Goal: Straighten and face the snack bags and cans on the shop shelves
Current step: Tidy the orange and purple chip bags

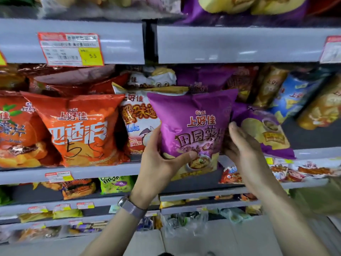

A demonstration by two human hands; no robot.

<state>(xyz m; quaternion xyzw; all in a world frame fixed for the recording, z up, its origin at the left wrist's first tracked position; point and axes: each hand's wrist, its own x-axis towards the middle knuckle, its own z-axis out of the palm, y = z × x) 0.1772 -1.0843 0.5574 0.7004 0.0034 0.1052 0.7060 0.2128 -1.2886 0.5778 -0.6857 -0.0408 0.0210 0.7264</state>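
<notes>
From the head camera: the left hand (158, 159) grips the purple chip bag (195, 126) at its lower left corner, thumb across the front. The right hand (239, 143), fingers straight, lies flat against the bag's right edge. The bag stands upright between both hands, label facing out. An orange bag (83, 130) sits left of the left hand, and a second purple bag (263, 132) leans just behind the right.

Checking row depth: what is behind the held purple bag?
Above the held purple bag, the top of a second purple bag shows behind. The held bag covers the rest, so row depth cannot be told.
</notes>
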